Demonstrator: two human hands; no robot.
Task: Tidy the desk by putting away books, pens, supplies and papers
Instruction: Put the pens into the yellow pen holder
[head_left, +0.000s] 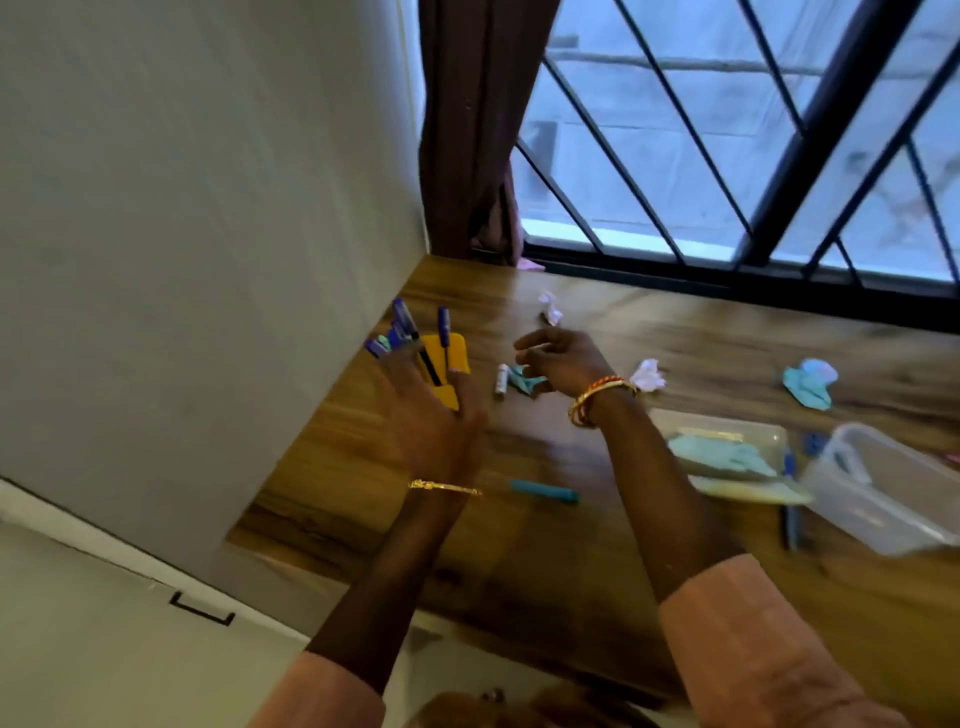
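Note:
A yellow pen holder (451, 364) with several blue pens (405, 325) stands at the desk's far left, by the wall. My left hand (434, 415) is around it, fingers on its near side. My right hand (561, 361) hovers just right of it with fingers curled loosely and nothing seen in them. Under that hand lie a small white tube (502, 381) and a crumpled teal paper (524, 382). A teal marker (544, 491) lies on the wooden desk (519, 561) between my forearms.
Crumpled white papers (550, 307) (648, 375) and a teal wad (809, 383) lie scattered farther back. At the right stand a clear plastic box (883, 493), a tray with teal paper (722, 447) and pens (790, 514). A white wall is on the left, a barred window behind.

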